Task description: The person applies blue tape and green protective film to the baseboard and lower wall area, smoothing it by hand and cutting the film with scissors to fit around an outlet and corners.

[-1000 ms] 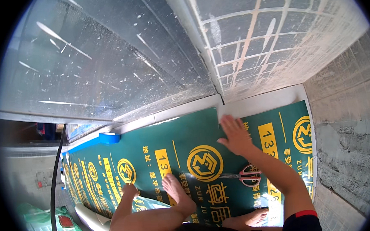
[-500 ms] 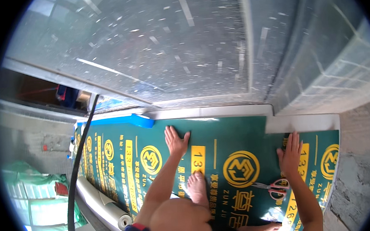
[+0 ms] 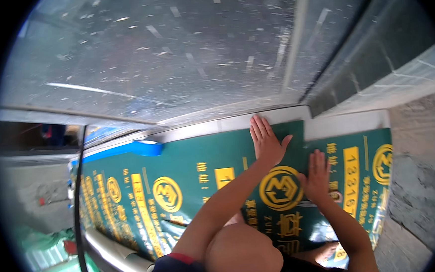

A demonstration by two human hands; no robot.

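Note:
A green sheet (image 3: pixel 193 150) with yellow printing lies spread out below me. My left hand (image 3: pixel 268 147) is open and flat on its far edge, fingertips reaching onto the white ledge (image 3: pixel 226 124). Just to the right and nearer to me, my right hand (image 3: pixel 316 178) also lies open on the sheet, beside the edge's stepped notch. Part of a pinkish scissors handle (image 3: pixel 335 197) shows by my right wrist; most of the scissors is hidden. Toward the left, a roll of blue tape (image 3: pixel 148 147) sits at the sheet's far edge, with a blue strip running left from it.
A speckled grey glass panel (image 3: pixel 172 54) rises beyond the ledge. At the lower left lies a rolled-up end of sheet (image 3: pixel 118 257), and a black cable (image 3: pixel 77 204) hangs in front. Rough concrete (image 3: pixel 415 193) borders the right side. My bare knee (image 3: pixel 240 257) is at the bottom.
My left hand has moved right across the sheet to its far edge. My right hand has shifted left, closer to it, and its forearm now covers much of the scissors. The view has shifted slightly.

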